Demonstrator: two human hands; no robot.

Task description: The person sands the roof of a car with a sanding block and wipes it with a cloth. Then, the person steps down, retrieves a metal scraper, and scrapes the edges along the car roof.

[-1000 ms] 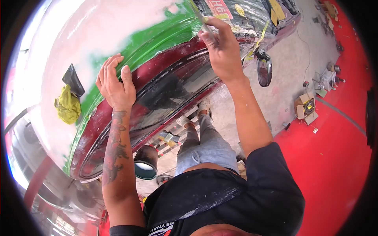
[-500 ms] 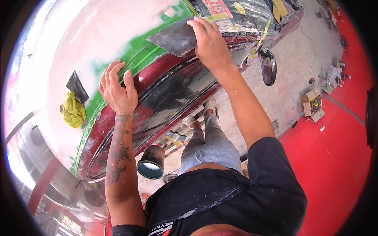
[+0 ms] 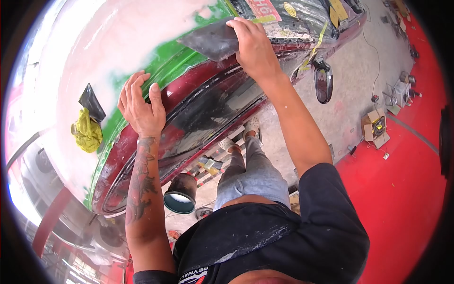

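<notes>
My right hand (image 3: pixel 257 49) grips one end of a dark grey sheet of sandpaper (image 3: pixel 210 40), thumb and fingers closed on it. The sheet lies along the green strip (image 3: pixel 172 61) at the edge of the car roof (image 3: pixel 104 42), just above the dark red door frame (image 3: pixel 177 90). Further left, my left hand (image 3: pixel 142 104) rests on the roof edge with its fingers stretched out and nothing in it. Beyond it on the roof are a crumpled yellow-green cloth (image 3: pixel 87 132) and a black flat piece (image 3: pixel 92 102), perhaps more sandpaper.
A dark bucket (image 3: pixel 180 194) with whitish contents stands on the floor near my legs. The car's side mirror (image 3: pixel 323 83) juts out at the right. Taped paper covers part of the windscreen (image 3: pixel 302 19). An open cardboard box (image 3: pixel 375 125) sits on the floor.
My right hand and the sandpaper have shifted slightly right along the roof edge. My left hand stays in place on the roof.
</notes>
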